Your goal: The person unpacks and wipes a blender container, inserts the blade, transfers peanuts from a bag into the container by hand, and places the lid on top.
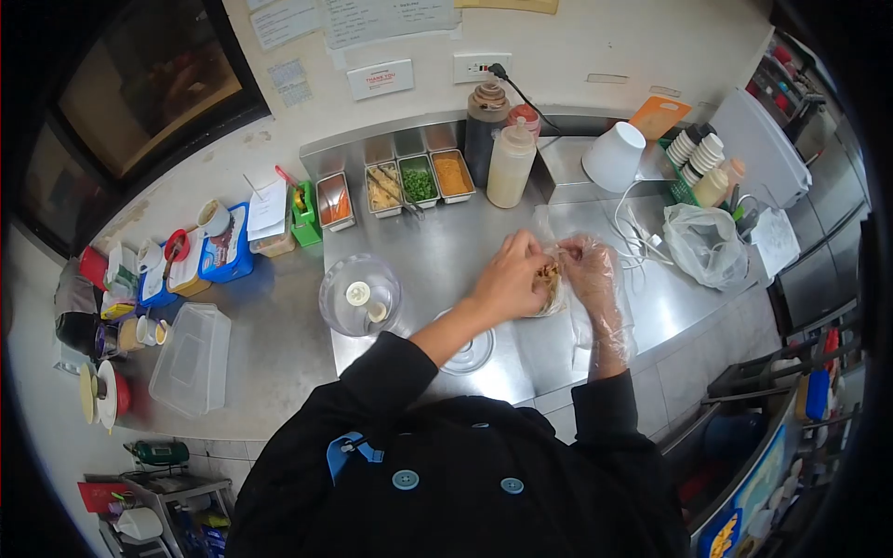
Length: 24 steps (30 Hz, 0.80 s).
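Observation:
A small clear plastic bag with brown food pieces inside is between my hands, above the steel counter. My bare left hand grips its left side with the fingers closed. My right hand, in a loose clear plastic glove, pinches the top of the bag. The fingertips of both hands nearly meet there. Left of my hands stands a clear food processor bowl with a white hub inside. Partly under my left forearm lies a clear round lid.
Steel food pans with orange, pale, green and brown contents line the back. Beside them stand a cream squeeze bottle and a dark bottle. A white cable and a plastic bag lie right; a clear container sits left.

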### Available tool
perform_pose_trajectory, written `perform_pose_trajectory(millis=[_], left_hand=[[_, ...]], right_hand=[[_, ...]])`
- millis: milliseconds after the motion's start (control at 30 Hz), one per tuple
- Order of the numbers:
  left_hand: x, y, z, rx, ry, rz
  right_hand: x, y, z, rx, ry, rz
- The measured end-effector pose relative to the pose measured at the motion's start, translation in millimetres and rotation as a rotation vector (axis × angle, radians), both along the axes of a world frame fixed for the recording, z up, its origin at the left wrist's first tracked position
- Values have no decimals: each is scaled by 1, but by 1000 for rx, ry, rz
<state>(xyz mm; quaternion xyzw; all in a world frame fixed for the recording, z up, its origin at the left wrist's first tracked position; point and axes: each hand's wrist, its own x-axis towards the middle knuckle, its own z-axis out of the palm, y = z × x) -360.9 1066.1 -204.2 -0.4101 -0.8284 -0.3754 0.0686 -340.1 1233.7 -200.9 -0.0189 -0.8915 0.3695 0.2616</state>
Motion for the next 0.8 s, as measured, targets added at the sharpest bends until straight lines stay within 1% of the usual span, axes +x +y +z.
perform_pose_trajectory(millis=[67, 133, 200, 267, 333, 367, 433, 467, 567, 600, 667, 800], left_hand=[[16, 12, -1, 108, -99, 146], [13, 24, -21, 160, -120, 141], [4, 32, -38, 215, -133, 148], [-10, 34, -40, 219, 82, 110], [-15, 31, -35, 235, 119, 93], [-17, 29, -33, 248, 157, 66], [-12, 19, -36, 240, 124, 48], [-8, 15, -39, 234, 93, 29], [12, 0, -40, 261, 93, -20], [16, -5, -41, 261, 93, -29], [23, -13, -42, 202, 115, -50], [39, -27, -42, 138, 89, -72]], right_hand=[[1, 0, 4, 1, -27, 2], [2, -2, 10, 67, -63, -34], [-5, 5, 1, 56, -52, -43], [-13, 12, -10, 40, -40, -58], [-19, 19, -19, -117, -31, -65], [-18, 16, -15, -117, -32, -64], [-13, 8, -7, -162, -10, 5], [-13, 9, -4, -164, -12, -2], [-24, 21, 4, -349, -43, -13], [-29, 25, 5, -349, -40, -21], [-39, 33, 8, -237, -71, -47], [-51, 39, 5, -233, 17, -154]])
